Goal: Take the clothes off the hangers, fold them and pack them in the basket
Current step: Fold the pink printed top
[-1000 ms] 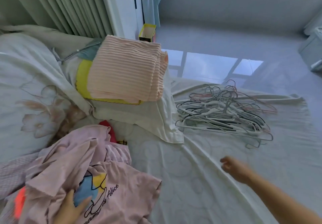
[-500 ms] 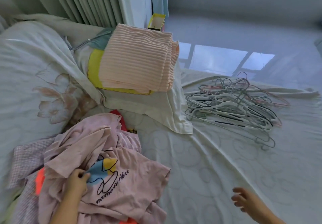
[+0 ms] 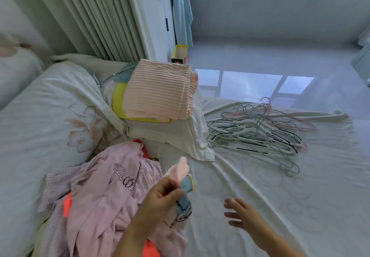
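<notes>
On the bed sheet [image 3: 250,186], just right of the clothes pile [image 3: 96,192], the left hand [image 3: 158,198] grips a bunched pink garment [image 3: 180,168] with a blue print, lifted above the pile. The right hand [image 3: 240,214] hovers right of it, fingers spread, holding nothing. Beyond lie empty hangers [image 3: 258,130]; left of those, a folded peach blanket [image 3: 160,92].

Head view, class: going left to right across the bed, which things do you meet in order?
Floral pillow → pile of pink clothes → folded peach blanket → heap of empty hangers.
</notes>
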Tool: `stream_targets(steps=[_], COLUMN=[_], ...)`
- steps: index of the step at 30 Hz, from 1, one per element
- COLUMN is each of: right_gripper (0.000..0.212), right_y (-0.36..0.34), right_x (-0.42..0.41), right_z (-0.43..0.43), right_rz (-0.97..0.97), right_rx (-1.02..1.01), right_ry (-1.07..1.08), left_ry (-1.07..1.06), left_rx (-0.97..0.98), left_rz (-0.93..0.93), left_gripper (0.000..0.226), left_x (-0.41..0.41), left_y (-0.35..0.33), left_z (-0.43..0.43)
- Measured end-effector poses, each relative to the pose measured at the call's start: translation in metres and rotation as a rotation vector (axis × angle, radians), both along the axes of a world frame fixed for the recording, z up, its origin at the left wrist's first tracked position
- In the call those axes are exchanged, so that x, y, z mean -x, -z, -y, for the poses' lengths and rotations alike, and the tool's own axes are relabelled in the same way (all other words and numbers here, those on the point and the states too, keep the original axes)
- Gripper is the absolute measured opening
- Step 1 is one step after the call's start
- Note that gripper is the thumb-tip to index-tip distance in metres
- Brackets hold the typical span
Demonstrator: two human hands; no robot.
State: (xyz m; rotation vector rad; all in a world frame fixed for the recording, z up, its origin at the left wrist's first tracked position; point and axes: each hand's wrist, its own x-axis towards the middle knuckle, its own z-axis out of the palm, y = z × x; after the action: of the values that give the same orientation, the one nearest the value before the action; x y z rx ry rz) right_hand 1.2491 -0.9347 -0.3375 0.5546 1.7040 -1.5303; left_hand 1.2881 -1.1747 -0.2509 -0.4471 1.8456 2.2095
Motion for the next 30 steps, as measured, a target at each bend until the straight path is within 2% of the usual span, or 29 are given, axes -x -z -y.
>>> stream_targets(steps=[3,6,8,9,11,12,14,16,17,21,23,25,27,30], right_gripper=[0.041,0.085,0.094,0.101,0.120,0.116,0.081,0.034,0.022,0.019,0.022,0.023,0.029,0.037], right_y=[-0.018,-0.043,-0.068,-0.081,-0.094,-0.098,-0.111,-0.128,-0.137,-0.157,-0.159,-0.155,-0.149,-0.136], right_x=[0.010,0.019,0.018,0.015,0.008,0.008,0.000,-0.012,-0.018,-0.034,-0.041,-0.050,-0.063,-0.077], right_z=[-0.018,-0.032,-0.055,-0.069,-0.106,-0.122,-0.150,-0.170,-0.178,-0.218,-0.243,-0.265,-0.284,-0.304], right_rz=[0.003,0.061,0.036,0.029,0.005,-0.031,-0.136,-0.204,-0.239,-0.350,-0.426,-0.497,-0.532,-0.454], right_rx=[0.058,0.213,0.334,0.398,0.490,0.536,0.536,0.544,0.558,0.583,0.543,0.458,0.306,0.077], right_ry=[0.095,0.273,0.316,0.281,0.254,0.279,0.318,0.331,0.322,0.369,0.370,0.323,0.207,-0.141], left_ry=[0.158,0.316,0.348,0.318,0.217,0.175,0.163,0.171,0.172,0.168,0.083,-0.057,-0.167,-0.152], left_rx=[-0.122,-0.190,-0.166,-0.112,0.014,0.101,0.273,0.300,0.277,0.229,0.221,0.139,-0.058,-0.190], left_rz=[-0.079,-0.100,-0.067,-0.025,0.078,0.106,0.085,0.025,0.004,-0.128,-0.184,-0.213,-0.202,-0.252], left_gripper=[0.013,0.012,0.011,0.018,0.052,0.069,0.095,0.104,0.097,0.039,0.014,0.010,0.009,0.015], left_x=[-0.012,-0.023,-0.029,-0.032,-0.036,-0.036,-0.032,-0.024,-0.019,-0.009,-0.004,0.001,0.006,0.010], left_y=[-0.029,-0.048,-0.051,-0.050,-0.043,-0.041,-0.042,-0.049,-0.053,-0.074,-0.084,-0.097,-0.116,-0.147], left_z=[-0.054,-0.104,-0.137,-0.152,-0.179,-0.191,-0.216,-0.240,-0.252,-0.288,-0.291,-0.289,-0.287,-0.283])
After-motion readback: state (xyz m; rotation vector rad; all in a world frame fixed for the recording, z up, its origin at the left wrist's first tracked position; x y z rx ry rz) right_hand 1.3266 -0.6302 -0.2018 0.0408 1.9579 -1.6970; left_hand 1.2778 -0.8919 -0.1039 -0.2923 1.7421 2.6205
